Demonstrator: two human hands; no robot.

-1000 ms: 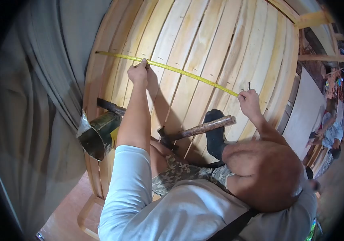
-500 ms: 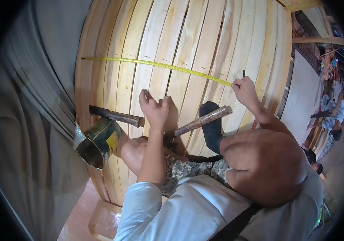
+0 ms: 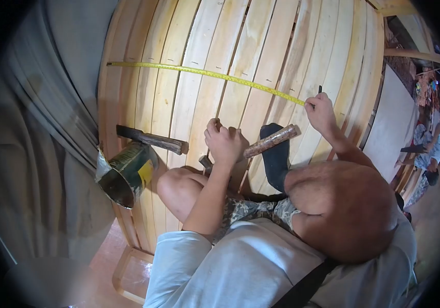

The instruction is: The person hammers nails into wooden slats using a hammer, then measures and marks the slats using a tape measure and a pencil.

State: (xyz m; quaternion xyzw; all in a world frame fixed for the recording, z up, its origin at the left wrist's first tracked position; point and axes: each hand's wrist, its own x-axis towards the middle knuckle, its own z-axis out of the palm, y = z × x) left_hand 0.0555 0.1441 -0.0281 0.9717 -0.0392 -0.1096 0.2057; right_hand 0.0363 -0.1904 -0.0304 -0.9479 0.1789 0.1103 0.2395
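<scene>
A yellow measuring tape [image 3: 230,78] stretches across the wooden slats [image 3: 189,108], beside a row of short dark marks. My right hand [image 3: 321,114] is closed on the tape's right end; a slim black stub [image 3: 320,89] sticks up from its fingers, too small to name. Over the slats nearer me, my left hand [image 3: 222,143] has bent fingers with the thumb apart, and I see nothing in it. Beside it lies a hammer [image 3: 271,141] with a worn wooden handle, partly hidden behind the hand.
Left of my knee, an opened metal can [image 3: 122,177] lies on its side, a dark-bladed tool with a wooden handle [image 3: 153,141] against it. Grey cloth [image 3: 45,128] hangs at the left edge. Another person [image 3: 428,149] is at far right.
My left hand has shifted right and its fingers are more bent. The right hand stays on the tape. The whole view has shifted slightly.
</scene>
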